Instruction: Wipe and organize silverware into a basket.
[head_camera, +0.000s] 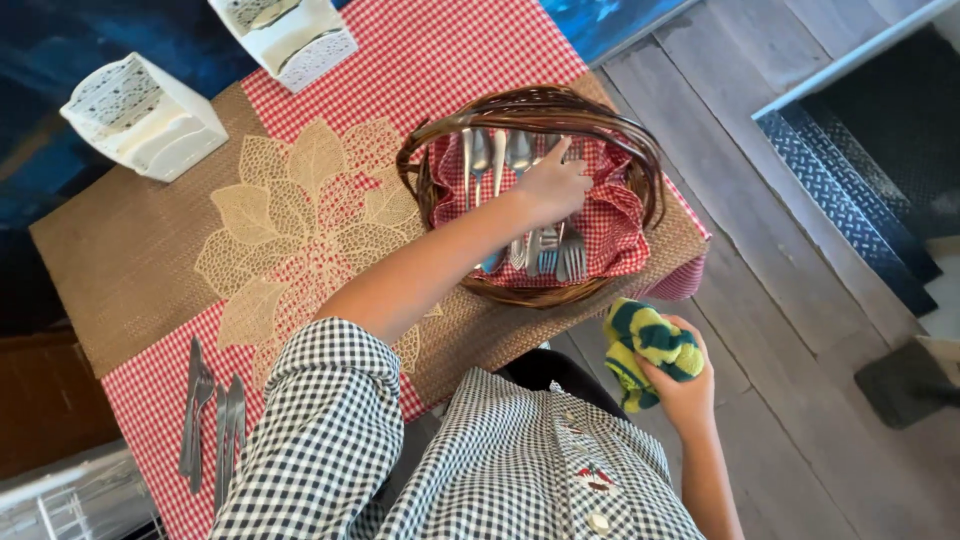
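Note:
A brown wicker basket (640, 150) lined with a red checked cloth (620, 230) stands at the table's right edge. Spoons (490, 150) and forks (570, 262) lie inside it. My left hand (550, 185) reaches into the basket, its fingers curled down around the cutlery handles. Off the table's edge, near my waist, my right hand (685, 395) grips a bunched green and yellow striped cloth (650, 345).
A gold leaf-shaped placemat (300, 220) lies mid-table on a woven runner and red checked tablecloth. Knives and a fork (210, 420) lie at the near left corner. Two white napkin holders (145, 115) (290, 35) stand at the back. Black steps (860, 150) are at the right.

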